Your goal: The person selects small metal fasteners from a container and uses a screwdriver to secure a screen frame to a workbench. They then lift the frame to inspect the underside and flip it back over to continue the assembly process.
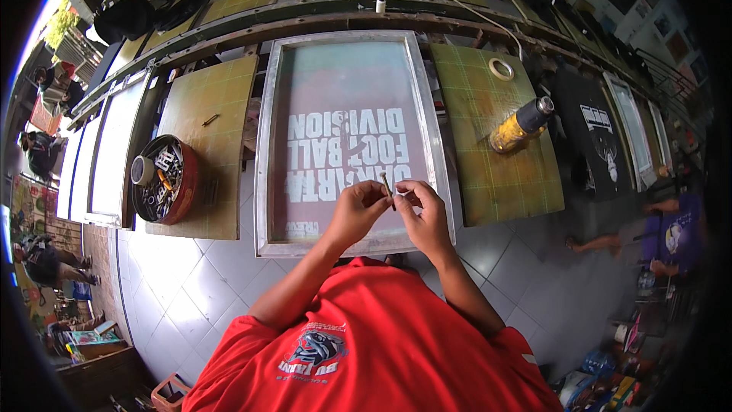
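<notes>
Over the near part of a framed printing screen (268,145), my left hand (358,212) and my right hand (424,217) meet at the fingertips. Between them they pinch a thin bolt (386,181), its head pointing up and away from me. Both hands have thumb and fingers closed on it. Pale block lettering, mirrored, shows on the screen's mesh (343,80) beneath. To the left, a round red tin (185,197) holds many loose bolts, nuts and other metal bits. A second small bolt (210,119) lies on the board beyond the tin.
A greenish board (202,91) flanks the screen at left, another (488,191) at right. The right one carries a tape roll (501,69) and a yellow cylindrical tool (520,126) with a black end. A small bottle (380,4) stands on the far rail. People are at both sides.
</notes>
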Available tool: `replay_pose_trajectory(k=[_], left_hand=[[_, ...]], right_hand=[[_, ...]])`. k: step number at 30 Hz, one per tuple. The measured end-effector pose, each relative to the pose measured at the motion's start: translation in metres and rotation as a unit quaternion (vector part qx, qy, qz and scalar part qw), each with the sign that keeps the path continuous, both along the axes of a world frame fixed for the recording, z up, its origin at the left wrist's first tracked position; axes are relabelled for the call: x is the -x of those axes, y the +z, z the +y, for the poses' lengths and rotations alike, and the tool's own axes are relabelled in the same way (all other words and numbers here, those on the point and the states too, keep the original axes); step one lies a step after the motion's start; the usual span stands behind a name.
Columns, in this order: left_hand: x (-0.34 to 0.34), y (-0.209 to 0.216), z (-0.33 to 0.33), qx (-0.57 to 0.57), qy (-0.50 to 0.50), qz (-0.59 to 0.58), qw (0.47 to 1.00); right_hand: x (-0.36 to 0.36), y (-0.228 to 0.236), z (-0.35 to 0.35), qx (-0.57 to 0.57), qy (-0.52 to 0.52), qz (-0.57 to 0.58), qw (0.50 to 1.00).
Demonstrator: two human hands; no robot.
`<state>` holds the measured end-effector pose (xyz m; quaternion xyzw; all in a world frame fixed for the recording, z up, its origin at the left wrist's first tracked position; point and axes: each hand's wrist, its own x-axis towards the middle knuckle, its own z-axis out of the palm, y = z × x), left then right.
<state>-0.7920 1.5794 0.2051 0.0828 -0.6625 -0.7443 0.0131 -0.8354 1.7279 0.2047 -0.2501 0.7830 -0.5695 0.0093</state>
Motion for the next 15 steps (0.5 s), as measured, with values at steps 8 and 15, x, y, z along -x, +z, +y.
replay_pose_trajectory(k=[8, 15], left_hand=[[-0.005, -0.004, -0.025, 0.175, 0.052, 0.025, 0.983], [-0.04, 0.003, -0.099, 0.185, 0.119, 0.079, 0.972]], right_hand=[[0.022, -0.01, -0.043, 0.059, 0.026, -0.123, 0.99], [0.235, -0.013, -0.033, 0.151, -0.1, -0.251, 0.951]])
